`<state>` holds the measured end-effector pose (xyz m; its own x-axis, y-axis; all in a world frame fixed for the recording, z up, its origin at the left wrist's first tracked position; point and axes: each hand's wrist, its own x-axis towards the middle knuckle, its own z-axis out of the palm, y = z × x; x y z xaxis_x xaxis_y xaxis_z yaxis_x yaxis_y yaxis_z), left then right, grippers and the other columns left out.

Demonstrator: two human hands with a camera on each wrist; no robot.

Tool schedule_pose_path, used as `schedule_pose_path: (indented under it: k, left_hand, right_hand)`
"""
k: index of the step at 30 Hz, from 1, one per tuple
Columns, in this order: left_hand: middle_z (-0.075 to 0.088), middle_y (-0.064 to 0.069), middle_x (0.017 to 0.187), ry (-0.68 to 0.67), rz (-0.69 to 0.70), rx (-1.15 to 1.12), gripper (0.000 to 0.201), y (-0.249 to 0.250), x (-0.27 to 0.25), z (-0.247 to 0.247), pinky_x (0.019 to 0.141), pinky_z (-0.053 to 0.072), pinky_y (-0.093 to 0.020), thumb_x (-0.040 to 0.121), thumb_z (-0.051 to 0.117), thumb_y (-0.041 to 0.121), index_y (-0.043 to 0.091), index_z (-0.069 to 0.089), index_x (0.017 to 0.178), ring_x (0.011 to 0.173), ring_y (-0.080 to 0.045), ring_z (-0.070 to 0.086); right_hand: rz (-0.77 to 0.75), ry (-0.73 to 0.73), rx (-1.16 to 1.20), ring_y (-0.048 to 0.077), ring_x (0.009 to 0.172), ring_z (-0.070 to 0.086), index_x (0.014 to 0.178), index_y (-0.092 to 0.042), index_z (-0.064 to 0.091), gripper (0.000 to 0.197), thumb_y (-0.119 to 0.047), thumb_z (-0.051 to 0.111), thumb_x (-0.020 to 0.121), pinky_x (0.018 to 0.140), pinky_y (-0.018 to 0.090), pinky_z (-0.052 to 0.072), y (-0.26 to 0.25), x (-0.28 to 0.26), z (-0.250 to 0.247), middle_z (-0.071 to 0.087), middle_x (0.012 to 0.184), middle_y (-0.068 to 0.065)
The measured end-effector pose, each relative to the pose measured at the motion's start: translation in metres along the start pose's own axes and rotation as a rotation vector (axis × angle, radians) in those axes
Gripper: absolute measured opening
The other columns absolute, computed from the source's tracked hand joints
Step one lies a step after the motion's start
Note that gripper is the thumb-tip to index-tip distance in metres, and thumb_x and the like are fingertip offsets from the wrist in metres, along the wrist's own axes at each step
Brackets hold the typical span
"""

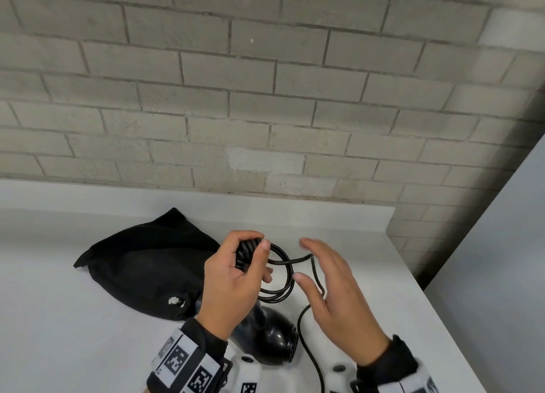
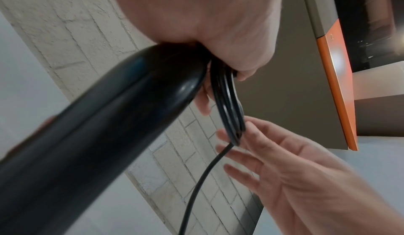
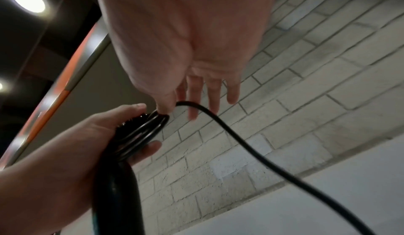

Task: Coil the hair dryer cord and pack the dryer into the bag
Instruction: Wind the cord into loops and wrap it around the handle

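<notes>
Currently the left hand (image 1: pixel 233 277) grips the glossy black plastic hair dryer (image 1: pixel 265 333) handle and pins coiled black cord (image 1: pixel 280 286) loops; the right hand (image 1: pixel 333 292), fingers spread, guides slack. Left lies the black cloth bag (image 1: pixel 141 263), awaiting the dryer.

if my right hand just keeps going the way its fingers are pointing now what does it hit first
Probably the cord loop draped in front of its fingers, and just past that the left hand gripping the coils against the hair dryer handle. The right hand is open; depth between fingers and loop is unclear.
</notes>
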<state>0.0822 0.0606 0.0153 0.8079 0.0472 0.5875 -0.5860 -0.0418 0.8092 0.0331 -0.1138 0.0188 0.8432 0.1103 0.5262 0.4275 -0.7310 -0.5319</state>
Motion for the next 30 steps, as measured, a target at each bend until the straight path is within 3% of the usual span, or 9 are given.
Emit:
schedule_pose_path:
  k: [3, 6, 9, 13, 17, 20, 25, 27, 30]
  left_hand:
    - [0.066, -0.006, 0.063, 0.005, 0.005, 0.0, 0.013, -0.002, -0.001, -0.001, 0.056, 0.055, -0.02, 0.093, 0.068, 0.032, 0.022, 0.062, 0.1, 0.051, -0.015, 0.069]
    - [0.067, -0.003, 0.068, -0.018, 0.018, -0.003, 0.014, -0.003, -0.001, 0.001, 0.055, 0.057, -0.024, 0.093, 0.066, 0.037, 0.025, 0.062, 0.101, 0.051, -0.013, 0.069]
    - [0.067, 0.004, 0.067, -0.054, 0.041, -0.032, 0.028, -0.003, -0.003, 0.0, 0.056, 0.058, -0.027, 0.09, 0.061, 0.049, 0.024, 0.061, 0.102, 0.05, -0.012, 0.069]
    - [0.065, 0.005, 0.066, -0.114, 0.099, -0.088, 0.035, -0.004, -0.003, -0.004, 0.05, 0.058, -0.037, 0.09, 0.06, 0.056, 0.023, 0.062, 0.103, 0.048, -0.012, 0.067]
    - [0.066, 0.004, 0.061, -0.129, 0.153, -0.092, 0.028, -0.003, -0.003, -0.005, 0.045, 0.052, -0.026, 0.085, 0.071, 0.05, 0.028, 0.062, 0.099, 0.045, -0.013, 0.063]
    - [0.066, 0.008, 0.064, -0.11, 0.179, -0.097, 0.026, -0.005, -0.005, -0.005, 0.047, 0.052, -0.024, 0.087, 0.069, 0.048, 0.027, 0.062, 0.1, 0.048, -0.011, 0.066]
    - [0.066, 0.013, 0.066, -0.051, 0.183, -0.1, 0.027, -0.007, -0.008, -0.005, 0.05, 0.048, -0.017, 0.091, 0.064, 0.048, 0.022, 0.06, 0.099, 0.047, -0.004, 0.063]
    - [0.065, 0.013, 0.064, -0.034, 0.185, -0.086, 0.026, -0.007, -0.009, -0.006, 0.051, 0.048, -0.015, 0.092, 0.062, 0.048, 0.023, 0.059, 0.098, 0.048, -0.003, 0.061]
    - [0.064, 0.012, 0.065, -0.009, 0.173, -0.058, 0.026, -0.007, -0.009, -0.007, 0.054, 0.048, -0.016, 0.092, 0.062, 0.05, 0.025, 0.058, 0.098, 0.051, -0.004, 0.062]
  right_hand:
    - [-0.153, -0.012, 0.022, 0.0, 0.088, 0.054, 0.105, -0.021, 0.062, 0.012, -0.026, 0.054, 0.098, 0.081, 0.015, 0.042, -0.002, 0.018, -0.009, 0.058, 0.093, -0.016]
    - [-0.277, 0.041, 0.036, 0.005, 0.079, 0.054, 0.096, -0.013, 0.066, 0.004, -0.014, 0.062, 0.095, 0.073, 0.016, 0.043, -0.014, 0.032, -0.021, 0.06, 0.085, -0.009]
    - [-0.3, 0.093, 0.089, -0.004, 0.077, 0.053, 0.093, -0.011, 0.068, 0.006, -0.006, 0.066, 0.091, 0.073, 0.009, 0.04, -0.024, 0.045, -0.023, 0.06, 0.083, -0.012]
    - [-0.108, 0.157, 0.31, 0.007, 0.073, 0.063, 0.089, -0.016, 0.069, 0.004, -0.014, 0.066, 0.091, 0.066, 0.015, 0.046, -0.028, 0.056, -0.011, 0.067, 0.079, -0.013]
    - [-0.001, 0.099, 0.429, 0.012, 0.075, 0.067, 0.085, -0.017, 0.07, 0.007, -0.016, 0.067, 0.091, 0.07, 0.018, 0.049, -0.037, 0.057, 0.0, 0.069, 0.075, -0.01]
    - [0.144, 0.072, 0.592, 0.011, 0.071, 0.067, 0.084, -0.014, 0.07, 0.007, -0.016, 0.068, 0.09, 0.071, 0.022, 0.051, -0.039, 0.055, 0.007, 0.071, 0.073, -0.002]
    - [0.446, 0.072, 0.889, 0.014, 0.053, 0.056, 0.087, -0.006, 0.065, 0.017, -0.022, 0.071, 0.086, 0.05, 0.024, 0.043, -0.043, 0.042, 0.016, 0.069, 0.066, 0.006]
    - [0.461, 0.06, 0.898, 0.018, 0.052, 0.048, 0.085, -0.007, 0.069, 0.023, -0.03, 0.068, 0.085, 0.047, 0.028, 0.04, -0.044, 0.035, 0.018, 0.062, 0.06, 0.007]
    - [0.371, -0.002, 0.955, 0.016, 0.06, 0.055, 0.096, -0.014, 0.075, 0.031, -0.041, 0.061, 0.092, 0.054, 0.027, 0.045, -0.044, 0.024, 0.018, 0.065, 0.069, 0.005]
